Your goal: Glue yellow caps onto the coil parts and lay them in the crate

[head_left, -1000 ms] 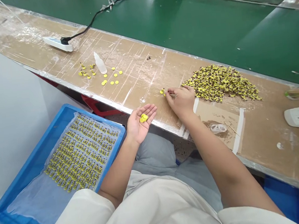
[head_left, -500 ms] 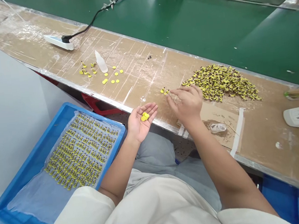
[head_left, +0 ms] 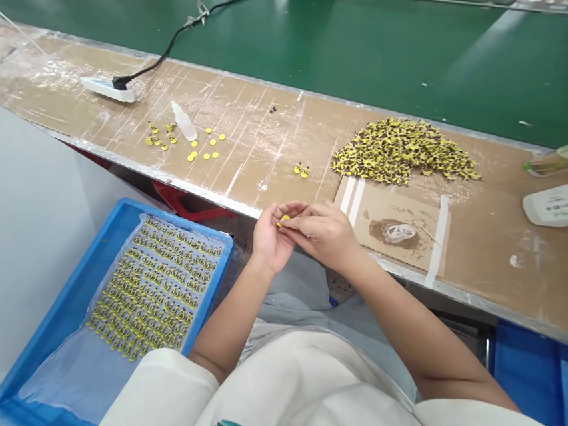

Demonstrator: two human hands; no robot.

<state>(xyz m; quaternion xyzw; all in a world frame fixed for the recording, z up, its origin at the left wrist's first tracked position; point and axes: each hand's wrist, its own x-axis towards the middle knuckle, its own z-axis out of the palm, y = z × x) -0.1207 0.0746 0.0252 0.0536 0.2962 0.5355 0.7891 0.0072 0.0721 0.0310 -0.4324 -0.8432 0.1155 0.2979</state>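
Observation:
Cupped in my left hand (head_left: 271,239) are small yellow discs (head_left: 284,219), partly hidden by my fingers. My right hand (head_left: 326,231) meets it, its thumb and fingertips pinched at the discs in the palm. Beyond both hands, a few small yellow-and-dark pieces (head_left: 302,170) stand on the cardboard-covered table (head_left: 277,146). A large heap of yellow-and-brown parts (head_left: 401,151) lies to the right. More loose yellow discs (head_left: 207,156) lie at the left beside a white squeeze bottle (head_left: 184,121).
A blue tray (head_left: 53,315) at the left holds rows of assembled pieces on a translucent sheet. A wet patch with a clear dish (head_left: 399,232) is on cardboard at right, near two bottles (head_left: 564,204). A black cable (head_left: 172,43) crosses the green surface.
My right hand has moved from beside the few standing pieces down and left to my left palm. My left hand's fingers have curled up around the discs. The view has shifted slightly.

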